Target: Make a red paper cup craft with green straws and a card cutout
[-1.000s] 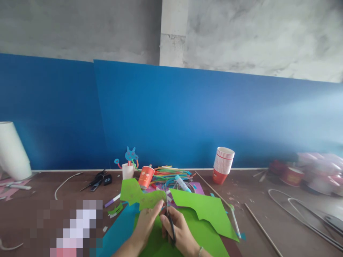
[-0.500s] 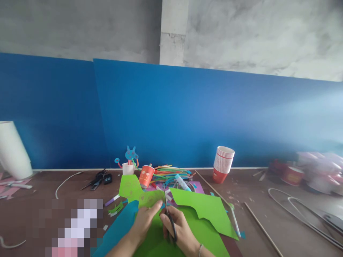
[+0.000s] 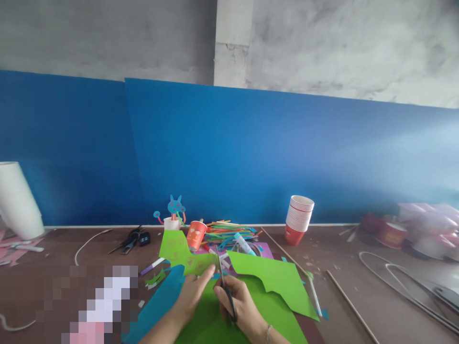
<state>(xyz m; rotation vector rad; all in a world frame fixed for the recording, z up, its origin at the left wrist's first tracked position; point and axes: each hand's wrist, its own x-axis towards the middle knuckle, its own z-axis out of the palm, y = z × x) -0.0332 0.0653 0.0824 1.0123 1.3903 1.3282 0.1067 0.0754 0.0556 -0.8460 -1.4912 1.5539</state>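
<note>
Head view: clock directions are taken from the person's two hands, at the dial's centre. The left hand [image 3: 191, 292] pinches a patterned green paper piece [image 3: 175, 248], thumb on top and other fingers mostly hidden; the piece spreads toward ten to eleven o'clock. The right hand [image 3: 239, 297] has its fingers curled around the handles of black scissors [image 3: 231, 304], blades pointing to twelve beside the piece's near-right end; whether paper lies between them cannot be told. Beneath the hands lies a large green sheet [image 3: 211, 313], with a blue sheet [image 3: 159, 289] at nine. A wavy-edged green sheet [image 3: 279, 274] lies between two and three, an orange cup [image 3: 196, 235] tilts near eleven, and stacked cups [image 3: 300, 217] stand at two.
</note>
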